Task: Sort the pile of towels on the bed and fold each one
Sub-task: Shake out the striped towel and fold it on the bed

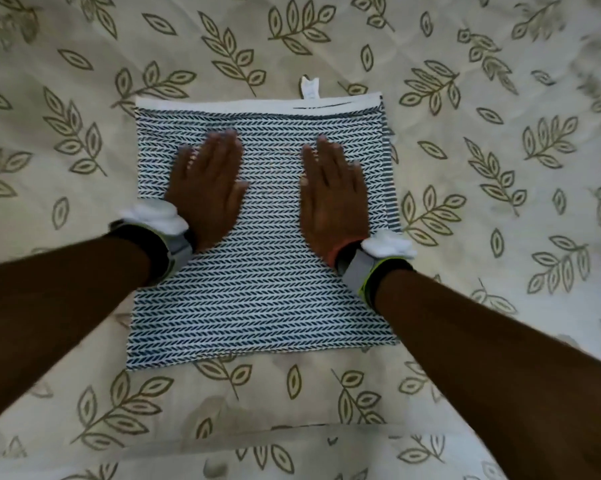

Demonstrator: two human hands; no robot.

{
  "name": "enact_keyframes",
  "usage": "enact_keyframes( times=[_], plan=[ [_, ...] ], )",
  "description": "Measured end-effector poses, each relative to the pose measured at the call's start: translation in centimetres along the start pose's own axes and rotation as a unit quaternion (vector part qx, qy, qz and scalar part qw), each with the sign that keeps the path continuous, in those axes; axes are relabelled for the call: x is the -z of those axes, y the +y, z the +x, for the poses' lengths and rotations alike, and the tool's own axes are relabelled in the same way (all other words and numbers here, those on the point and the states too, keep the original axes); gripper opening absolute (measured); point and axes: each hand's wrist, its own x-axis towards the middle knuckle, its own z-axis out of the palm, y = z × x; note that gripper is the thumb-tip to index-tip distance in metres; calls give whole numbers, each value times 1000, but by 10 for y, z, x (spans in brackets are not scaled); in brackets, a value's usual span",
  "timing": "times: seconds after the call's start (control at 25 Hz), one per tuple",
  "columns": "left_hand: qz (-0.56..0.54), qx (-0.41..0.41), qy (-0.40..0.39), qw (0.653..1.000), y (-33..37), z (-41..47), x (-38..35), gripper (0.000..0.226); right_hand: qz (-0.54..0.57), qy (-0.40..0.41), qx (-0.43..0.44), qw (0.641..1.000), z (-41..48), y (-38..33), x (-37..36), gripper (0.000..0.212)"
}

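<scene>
1. Forearms, two: left forearm (50,299) and right forearm (500,358) reach away from the camera, each with a grey wrist strap (174,247) carrying a white fitting.
2. Left hand (205,188): fingers straight, palm flat on the towel's far left part. It holds nothing and presses only.
3. Right hand (332,195): the same, flat on the far right part, apart from the left hand.
4. Towel (264,299): white with rows of dark blue leaf-like dashes. It lies flat at mid-bed, already folded, with an under-layer showing along the right edge. It is close to square, perhaps slightly longer away from the person.
5. Far edge: white hem (223,105) with a small white label (309,87) sticking out beyond it.
6. Key relation: both hands sit on the far half and the near half lies free toward the person. Each side edge is nearest its own hand, so the next fold likely starts there.
7. Bedsheet (84,81): cream with an olive leaf print. No towel pile is in view.
</scene>
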Motion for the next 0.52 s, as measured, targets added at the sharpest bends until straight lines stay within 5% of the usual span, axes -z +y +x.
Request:
enact_keyframes(
  times=[0.16, 0.36, 0.52],
  plan=[
    [-49, 135, -50, 988, -33, 8, 20, 67, -25, -20, -135, 990, 14, 40, 19, 57],
    [-75, 8, -38, 996, 13, -71, 31, 64, 81, -2, -118, 990, -51, 1, 45, 59],
    [-113, 19, -30, 993, 28, -172, 23, 59, 24, -17, -34, 999, -147, 6, 41, 53]
  ],
)
